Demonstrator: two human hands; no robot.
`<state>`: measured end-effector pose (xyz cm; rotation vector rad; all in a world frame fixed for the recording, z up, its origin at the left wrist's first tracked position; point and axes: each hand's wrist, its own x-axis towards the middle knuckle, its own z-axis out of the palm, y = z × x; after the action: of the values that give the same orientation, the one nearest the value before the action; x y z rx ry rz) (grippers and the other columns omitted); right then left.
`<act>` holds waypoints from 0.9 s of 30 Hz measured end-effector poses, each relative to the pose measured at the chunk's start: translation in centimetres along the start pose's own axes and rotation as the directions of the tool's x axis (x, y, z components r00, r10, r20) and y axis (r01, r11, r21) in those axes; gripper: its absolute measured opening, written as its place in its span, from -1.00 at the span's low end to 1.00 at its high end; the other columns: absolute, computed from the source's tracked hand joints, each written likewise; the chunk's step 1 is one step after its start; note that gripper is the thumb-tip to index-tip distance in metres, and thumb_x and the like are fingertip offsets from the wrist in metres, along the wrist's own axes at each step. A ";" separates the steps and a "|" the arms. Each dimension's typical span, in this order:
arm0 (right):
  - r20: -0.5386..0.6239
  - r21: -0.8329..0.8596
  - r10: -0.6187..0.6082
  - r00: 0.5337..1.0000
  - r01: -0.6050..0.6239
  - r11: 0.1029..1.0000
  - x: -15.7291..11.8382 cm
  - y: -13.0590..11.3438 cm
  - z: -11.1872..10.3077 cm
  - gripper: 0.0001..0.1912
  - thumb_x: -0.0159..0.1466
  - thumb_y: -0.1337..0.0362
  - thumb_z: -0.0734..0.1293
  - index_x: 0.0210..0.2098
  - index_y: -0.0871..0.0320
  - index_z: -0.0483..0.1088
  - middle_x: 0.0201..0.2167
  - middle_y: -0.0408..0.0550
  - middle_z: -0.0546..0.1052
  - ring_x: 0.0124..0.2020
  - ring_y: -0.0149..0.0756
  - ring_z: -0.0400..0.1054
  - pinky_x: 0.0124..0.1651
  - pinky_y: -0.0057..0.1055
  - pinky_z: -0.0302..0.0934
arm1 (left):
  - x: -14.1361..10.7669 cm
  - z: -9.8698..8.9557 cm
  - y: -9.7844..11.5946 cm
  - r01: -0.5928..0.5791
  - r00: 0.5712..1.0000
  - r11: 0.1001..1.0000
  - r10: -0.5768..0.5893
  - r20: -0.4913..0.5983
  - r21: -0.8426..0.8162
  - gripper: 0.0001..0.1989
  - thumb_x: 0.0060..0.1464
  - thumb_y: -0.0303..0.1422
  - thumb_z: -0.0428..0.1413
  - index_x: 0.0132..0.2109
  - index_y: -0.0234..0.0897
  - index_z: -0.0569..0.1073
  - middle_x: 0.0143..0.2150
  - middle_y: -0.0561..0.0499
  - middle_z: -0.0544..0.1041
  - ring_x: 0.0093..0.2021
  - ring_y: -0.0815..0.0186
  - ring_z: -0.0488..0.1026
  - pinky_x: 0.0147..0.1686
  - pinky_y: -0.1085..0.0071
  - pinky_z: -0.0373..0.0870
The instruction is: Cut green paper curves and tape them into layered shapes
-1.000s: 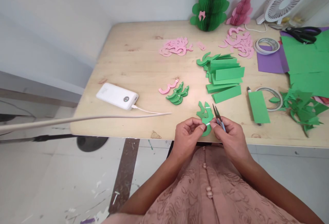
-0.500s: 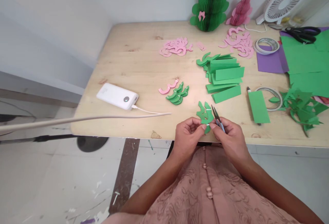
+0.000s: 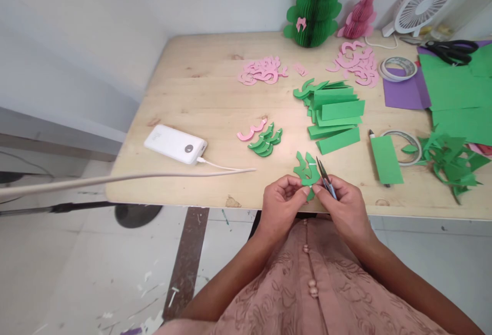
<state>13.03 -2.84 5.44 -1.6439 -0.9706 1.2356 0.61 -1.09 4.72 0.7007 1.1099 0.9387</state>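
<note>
Near the table's front edge, my left hand (image 3: 282, 202) pinches a wavy green paper cutout (image 3: 310, 171) that has small white strips on it. My right hand (image 3: 344, 202) holds a small pair of scissors (image 3: 326, 179), blades pointing up and away, while its thumb and finger press the cutout's lower right part. Both thumbs nearly meet over the paper. Beyond my left hand lie a small stack of green curved cutouts (image 3: 265, 142) and a pink wavy piece (image 3: 251, 130). Folded green strips (image 3: 338, 112) are piled farther back.
A white power bank (image 3: 175, 144) with a cable (image 3: 154, 175) lies left. Pink cutouts (image 3: 265, 71), a green paper figure (image 3: 315, 12), a pink figure (image 3: 359, 16) and a fan (image 3: 426, 6) stand behind. Right are tape rolls (image 3: 400, 68), black-handled scissors (image 3: 453, 50) and green scraps (image 3: 451, 158).
My right thumb has shifted very slightly left over the lower part of the cutout. Both hands keep their holds.
</note>
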 end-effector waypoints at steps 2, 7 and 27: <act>-0.007 -0.007 0.002 1.000 -0.002 1.000 0.0 0.1 0.0 -0.83 0.06 0.18 0.36 -0.51 0.16 0.38 -0.62 -0.22 0.32 -0.58 -0.44 0.13 -0.51 -0.50 0.11 | 0.1 0.0 -0.1 -0.005 1.000 1.000 0.005 0.003 -0.003 -0.83 -0.19 -0.34 0.27 -0.47 -0.33 0.44 -0.52 0.07 0.46 -0.49 0.44 0.35 -0.43 0.52 0.32; -0.026 -0.037 -0.012 1.000 0.011 0.999 0.0 0.1 0.0 -0.81 0.07 0.16 0.36 -0.50 0.16 0.38 -0.62 -0.21 0.34 -0.57 -0.43 0.16 -0.52 -0.50 0.12 | 0.2 0.0 -0.3 -0.016 1.000 1.000 0.016 -0.010 0.010 -0.82 -0.19 -0.35 0.27 -0.49 -0.32 0.43 -0.54 0.09 0.44 -0.51 0.45 0.34 -0.45 0.53 0.30; 0.175 -0.132 -0.085 0.981 0.109 0.985 -1.1 2.7 -2.4 -0.63 0.25 0.01 0.25 -0.32 0.18 0.51 -0.51 -0.12 0.40 -0.48 -0.34 0.27 -0.39 -0.42 0.25 | 1.0 -1.0 0.7 0.022 0.999 0.980 -0.016 0.032 -0.200 -0.81 -0.14 -0.39 0.30 -0.46 -0.34 0.43 -0.53 0.08 0.51 -0.50 0.44 0.41 -0.39 0.50 0.35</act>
<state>15.32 -5.22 3.71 -1.5975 -1.2542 1.2796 -0.35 0.07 4.57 0.5371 0.9774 1.0048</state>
